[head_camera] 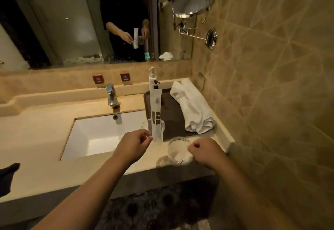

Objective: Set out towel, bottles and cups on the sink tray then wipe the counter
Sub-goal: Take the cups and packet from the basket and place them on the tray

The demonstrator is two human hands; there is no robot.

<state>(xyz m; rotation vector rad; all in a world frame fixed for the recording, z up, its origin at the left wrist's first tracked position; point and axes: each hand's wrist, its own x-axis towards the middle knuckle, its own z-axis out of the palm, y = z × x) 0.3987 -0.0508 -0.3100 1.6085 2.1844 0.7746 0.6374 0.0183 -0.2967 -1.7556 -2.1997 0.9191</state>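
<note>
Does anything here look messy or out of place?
Slightly. The rolled towel lies half off the dark tray, and a dark cloth hangs over the counter's front edge at far left.

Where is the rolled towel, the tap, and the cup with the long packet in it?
rolled white towel (pixel 193 106), head view, middle of the roll
tap (pixel 112 95), head view, chrome body
clear cup holding the packet (pixel 145 124), head view, left rim

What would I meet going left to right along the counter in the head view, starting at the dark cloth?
Dark cloth → sink basin → left hand → clear cup with the wrapped packet → second clear cup → right hand.
</note>
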